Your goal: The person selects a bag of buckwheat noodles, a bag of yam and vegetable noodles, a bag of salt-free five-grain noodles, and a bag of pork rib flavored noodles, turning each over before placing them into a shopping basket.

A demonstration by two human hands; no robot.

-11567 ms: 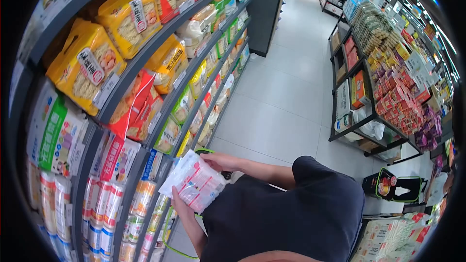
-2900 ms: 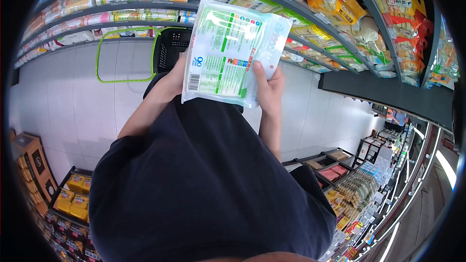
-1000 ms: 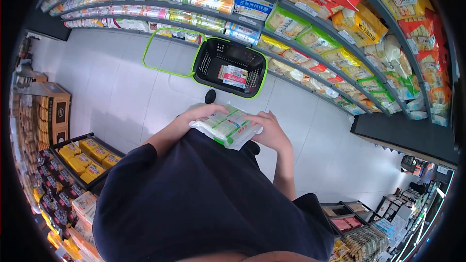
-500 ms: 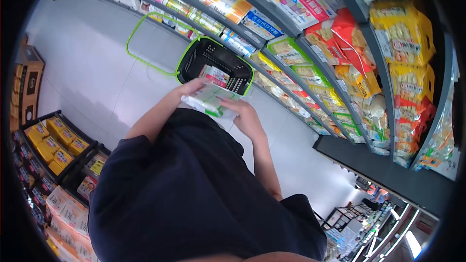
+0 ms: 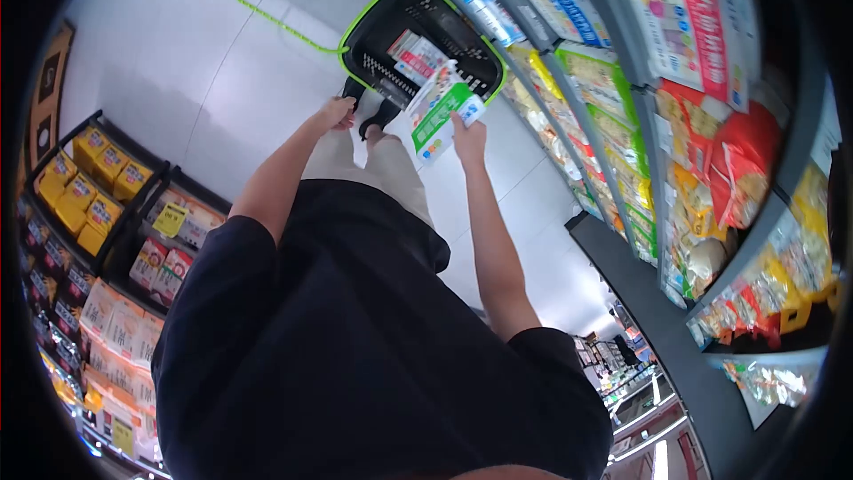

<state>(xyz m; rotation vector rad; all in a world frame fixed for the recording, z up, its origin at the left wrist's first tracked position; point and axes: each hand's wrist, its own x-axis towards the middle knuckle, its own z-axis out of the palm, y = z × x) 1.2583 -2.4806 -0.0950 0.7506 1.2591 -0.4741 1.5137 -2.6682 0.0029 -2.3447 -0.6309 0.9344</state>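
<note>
My right hand point(image 5: 470, 140) grips one edge of a white and green package point(image 5: 444, 116), which is tilted beside the near rim of a black basket point(image 5: 366, 36) with a bright green edge. Part of the package overlaps the basket's opening. Inside the basket lies a red and white package point(image 5: 418, 57). My left hand point(image 5: 336, 113) is off the package, near my shoe, with its fingers curled together; whether anything small is in them I cannot make out. The basket's green handle point(image 5: 284, 27) is folded out to the left over the floor.
Shelves point(image 5: 653, 169) of bagged and packaged goods rise along the right, close to the basket. At the left stand crates of yellow packs point(image 5: 75, 196) and stacked pale pink packages point(image 5: 120, 329). Grey floor tiles point(image 5: 178, 62) lie between them.
My left hand has let go of the package and moved left. My right hand now holds it alone, turned with its green label showing. The view has shifted, with the basket higher in it.
</note>
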